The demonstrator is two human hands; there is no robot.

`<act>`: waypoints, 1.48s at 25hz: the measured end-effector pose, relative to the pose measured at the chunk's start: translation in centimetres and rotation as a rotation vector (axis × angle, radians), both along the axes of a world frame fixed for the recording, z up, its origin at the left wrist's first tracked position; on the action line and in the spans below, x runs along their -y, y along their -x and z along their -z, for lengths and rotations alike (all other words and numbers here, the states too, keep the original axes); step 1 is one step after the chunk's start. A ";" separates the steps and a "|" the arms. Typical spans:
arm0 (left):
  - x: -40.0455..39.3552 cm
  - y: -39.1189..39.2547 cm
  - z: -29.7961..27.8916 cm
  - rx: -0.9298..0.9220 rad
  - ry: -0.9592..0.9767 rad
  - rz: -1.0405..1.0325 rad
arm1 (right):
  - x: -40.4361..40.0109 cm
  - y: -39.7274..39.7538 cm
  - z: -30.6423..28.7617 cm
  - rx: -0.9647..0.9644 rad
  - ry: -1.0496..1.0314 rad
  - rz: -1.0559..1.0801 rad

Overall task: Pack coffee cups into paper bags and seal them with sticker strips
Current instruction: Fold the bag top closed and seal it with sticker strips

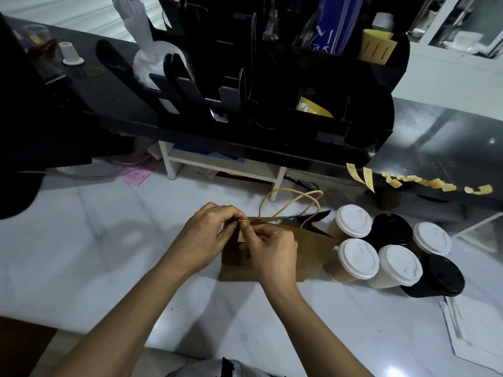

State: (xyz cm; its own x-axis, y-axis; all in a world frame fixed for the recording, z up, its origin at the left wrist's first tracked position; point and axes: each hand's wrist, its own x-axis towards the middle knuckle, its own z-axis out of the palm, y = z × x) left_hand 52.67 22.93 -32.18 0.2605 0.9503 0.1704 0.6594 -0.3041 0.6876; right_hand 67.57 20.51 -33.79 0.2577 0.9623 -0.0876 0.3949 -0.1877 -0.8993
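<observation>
Bag (pixel 307 248) stands mid-surface, top folded shut. Both grips curled tight: left hand (pixel 206 235) & right hand (pixel 272 248) pinch a sticker (pixel 243 227) over the top edge, w/ thumbs pressing so it bites both sides. Cups (pixel 386 251) wait just right of bag; spare strips (pixel 419 182) hang off the shelf edge, in reach.
</observation>
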 end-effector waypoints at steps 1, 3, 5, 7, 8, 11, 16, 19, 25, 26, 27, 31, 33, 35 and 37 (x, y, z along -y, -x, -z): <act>0.0 0.0 0.0 -0.003 0.004 0.002 | 0.0 -0.1 0.0 0.045 0.000 -0.007; 0.0 0.1 0.0 -0.006 0.012 0.005 | -0.1 -0.5 0.1 0.125 0.012 0.000; 0.0 0.1 0.1 -0.009 0.013 0.001 | 0.0 -0.9 0.4 0.167 0.026 0.009; 0.0 0.0 0.2 -0.015 0.001 0.006 | 0.2 -1.2 0.7 0.197 0.036 0.012; 0.0 0.0 0.3 -0.016 -0.007 0.015 | 0.2 -1.3 0.8 0.204 0.041 0.007; 0.1 -0.1 0.4 -0.013 -0.032 0.013 | 0.4 -1.6 1.0 0.195 0.049 -0.020; 0.2 -0.7 0.5 -0.075 -0.124 -0.004 | 0.4 -1.9 1.0 0.182 0.023 -0.008; 0.2 -0.8 0.4 -0.123 -0.165 0.001 | 0.5 -2.3 1.1 0.177 0.026 0.003; -0.1 0.0 -0.1 -0.221 -0.190 -0.024 | 0.6 -3.8 1.2 0.119 0.008 0.068; -0.3 0.2 -0.2 -0.238 -0.193 -0.032 | 0.5 -4.1 1.2 0.103 0.000 0.078; -0.4 0.4 -0.3 -0.251 -0.195 -0.041 | 0.5 -4.3 1.2 0.093 -0.014 0.091; -0.6 0.9 -0.6 -0.275 -0.218 -0.085 | 0.6 -5.3 1.1 0.091 -0.136 0.193; -0.6 0.9 -0.6 -0.293 -0.226 -0.110 | 0.8 -5.9 1.1 0.039 -0.214 0.254; -0.6 0.9 -0.5 -0.304 -0.235 -0.129 | 0.8 -6.5 1.0 0.003 -0.277 0.287; -0.6 0.9 -0.5 -0.301 -0.239 -0.147 | 0.6 -7.2 0.9 0.037 -0.308 0.280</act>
